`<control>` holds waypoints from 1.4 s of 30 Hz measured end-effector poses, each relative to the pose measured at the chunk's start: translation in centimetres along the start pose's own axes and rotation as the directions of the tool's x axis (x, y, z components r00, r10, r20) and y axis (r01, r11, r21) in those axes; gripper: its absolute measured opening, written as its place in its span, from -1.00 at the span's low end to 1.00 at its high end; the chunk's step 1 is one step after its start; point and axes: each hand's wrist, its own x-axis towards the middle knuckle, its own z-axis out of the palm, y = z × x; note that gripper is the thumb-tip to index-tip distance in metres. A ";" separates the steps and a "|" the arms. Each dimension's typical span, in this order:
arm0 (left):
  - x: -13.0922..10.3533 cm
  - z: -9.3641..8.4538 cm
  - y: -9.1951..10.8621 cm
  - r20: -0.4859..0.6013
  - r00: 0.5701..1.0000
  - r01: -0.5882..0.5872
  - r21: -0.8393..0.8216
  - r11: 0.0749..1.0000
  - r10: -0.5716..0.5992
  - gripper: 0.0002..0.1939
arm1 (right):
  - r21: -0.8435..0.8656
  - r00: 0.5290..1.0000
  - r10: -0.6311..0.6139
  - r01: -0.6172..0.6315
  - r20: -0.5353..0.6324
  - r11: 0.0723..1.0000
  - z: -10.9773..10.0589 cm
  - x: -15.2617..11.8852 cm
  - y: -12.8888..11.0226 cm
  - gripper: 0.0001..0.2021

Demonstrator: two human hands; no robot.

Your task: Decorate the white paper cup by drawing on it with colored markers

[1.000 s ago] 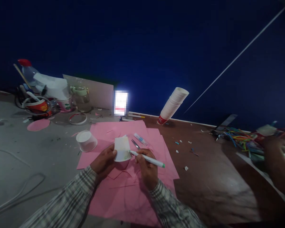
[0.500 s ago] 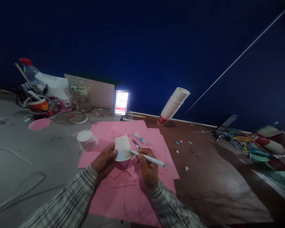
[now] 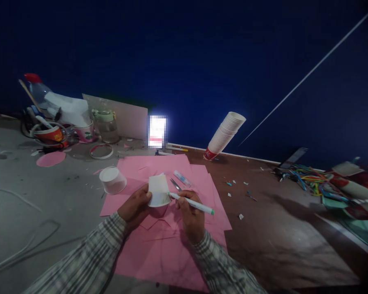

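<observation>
My left hand pinches the left edge of a white paper piece with a curved lower edge and faint yellow-green marks. My right hand is closed round a white marker with a green end. The marker's tip touches or nearly touches the paper's lower right side. Under both hands lie pink paper sheets. Scissors, partly hidden behind my right hand, and a small clear tube with a blue label rest on the sheets. An upturned white paper cup stands to the left.
A tall leaning stack of paper cups stands by the wall. At the back left are a lidded glass jar, a cup of tools and a pink disc. Coloured strands lie right, with paper scraps nearer.
Another person's hand at the far right edge has moved out of view. My hands, the marker and the paper piece have barely moved.
</observation>
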 end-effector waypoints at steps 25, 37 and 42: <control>0.1 -0.5 -0.1 -0.003 1.000 -0.020 0.043 0.999 0.020 -0.42 | -0.099 0.997 -0.063 0.067 0.040 0.993 -0.4 -0.6 0.2 -0.82; 0.0 -0.6 -0.1 0.001 1.000 -0.010 0.045 0.999 0.010 -0.40 | -0.162 0.997 -0.073 0.079 0.038 0.984 -0.5 -0.6 0.4 -0.77; 0.0 -0.7 -0.1 0.006 1.000 -0.019 0.032 0.999 0.019 -0.41 | -0.208 0.996 -0.074 0.084 0.059 0.974 -0.7 -0.5 0.0 -0.81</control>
